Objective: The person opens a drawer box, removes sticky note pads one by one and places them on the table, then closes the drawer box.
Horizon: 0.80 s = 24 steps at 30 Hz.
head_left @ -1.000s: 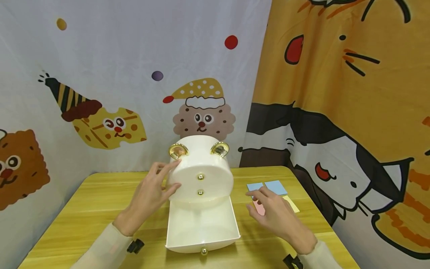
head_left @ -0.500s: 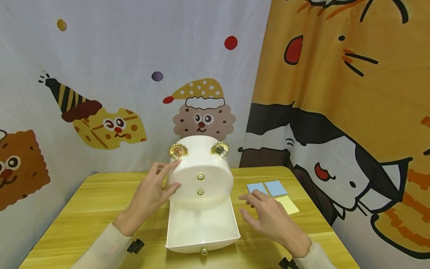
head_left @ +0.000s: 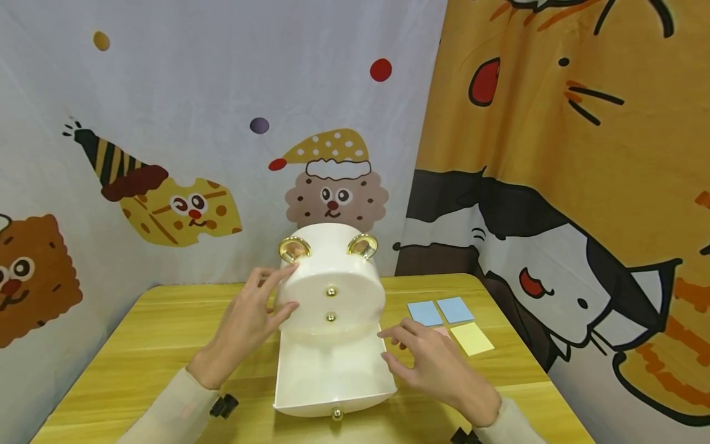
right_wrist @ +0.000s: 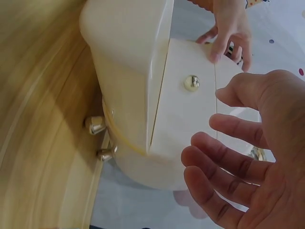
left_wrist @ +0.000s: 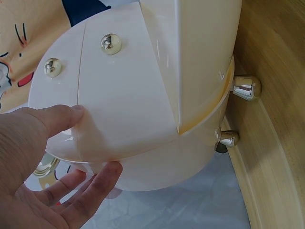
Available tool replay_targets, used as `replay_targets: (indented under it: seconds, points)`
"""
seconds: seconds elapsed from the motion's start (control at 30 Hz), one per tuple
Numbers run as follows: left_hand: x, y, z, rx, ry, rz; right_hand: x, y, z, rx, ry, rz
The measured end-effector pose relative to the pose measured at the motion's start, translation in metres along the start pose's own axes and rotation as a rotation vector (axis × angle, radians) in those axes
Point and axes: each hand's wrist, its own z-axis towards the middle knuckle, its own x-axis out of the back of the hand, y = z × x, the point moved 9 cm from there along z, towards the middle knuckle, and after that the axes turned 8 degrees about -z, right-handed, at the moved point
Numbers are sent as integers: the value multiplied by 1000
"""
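A white desktop drawer box [head_left: 355,302] with round gold ears stands on the table, and its lowest drawer [head_left: 333,370] is pulled out toward me. My left hand [head_left: 241,324] holds the box's left side, thumb on the front face [left_wrist: 124,95] and fingers around the side. Beside the drawer's right wall is my right hand [head_left: 438,370], its fingers loosely bent and nothing in them. The right wrist view shows the right palm [right_wrist: 281,191] in front of the box, with a gold knob [right_wrist: 192,83] visible past it. Whether the right fingertips touch the drawer, I cannot tell.
Right of the box lie two blue sticky notes [head_left: 425,313], a yellow sticky note [head_left: 472,338] and a pink one [head_left: 442,332] mostly hidden by my right hand. Behind the wooden table [head_left: 183,308] hangs a cartoon-printed curtain [head_left: 194,74].
My right hand has moved left, from over the sticky notes to the drawer's right wall, uncovering more of the yellow and blue notes. The left hand and the box have stayed put.
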Motion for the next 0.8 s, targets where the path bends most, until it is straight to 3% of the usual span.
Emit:
replay_targets:
  seconds: [0.47, 0.8]
  points:
    - [0, -1, 0, 8, -1, -5, -14, -23, 3, 31, -86, 119]
    - [-1, -2, -1, 15, -6, -8, -20, -44, 3, 134, -57, 161]
